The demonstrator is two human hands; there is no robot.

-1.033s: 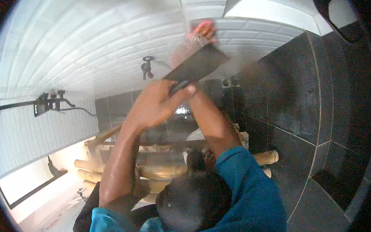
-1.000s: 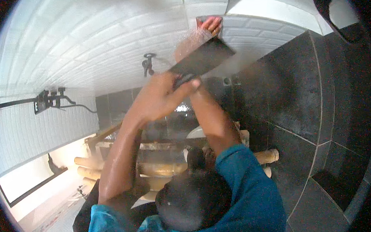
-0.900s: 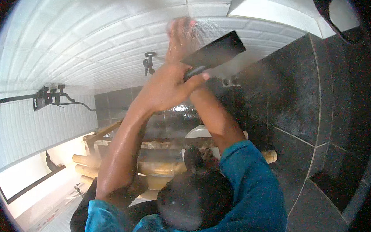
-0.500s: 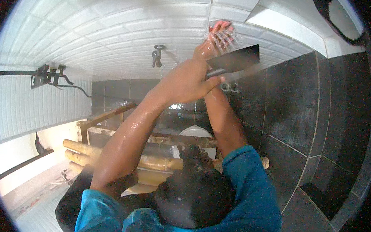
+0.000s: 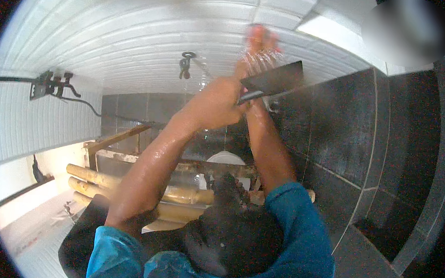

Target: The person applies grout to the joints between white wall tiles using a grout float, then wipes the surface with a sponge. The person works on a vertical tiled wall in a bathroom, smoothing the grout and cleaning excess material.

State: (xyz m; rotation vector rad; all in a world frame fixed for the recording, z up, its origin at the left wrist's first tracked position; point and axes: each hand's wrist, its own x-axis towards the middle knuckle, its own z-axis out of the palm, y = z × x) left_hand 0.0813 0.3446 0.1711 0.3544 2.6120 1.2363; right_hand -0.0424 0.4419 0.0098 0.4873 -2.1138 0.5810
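My left hand (image 5: 217, 105) is closed around the handle of a black, flat, rectangular hand shower (image 5: 274, 80). Fine jets of water spray from beside the shower head across my right hand (image 5: 258, 47). That hand is held up near the white tiled wall, palm empty, its fingers stretched and smeared by motion. My right forearm passes behind my left hand and the shower, which hide part of the wrist. Both forearms look wet.
A dark tap (image 5: 185, 65) juts from the white wall (image 5: 136, 42). Pipe valves (image 5: 52, 85) sit at the left. Below are bamboo poles (image 5: 93, 176) on a wooden frame (image 5: 115, 138) and a white rounded object (image 5: 225, 158). Dark tiles (image 5: 343, 121) line the right.
The shower and my left hand have shifted slightly left and down, with the shower tilted a little differently. My right hand is more blurred, still under the spray.
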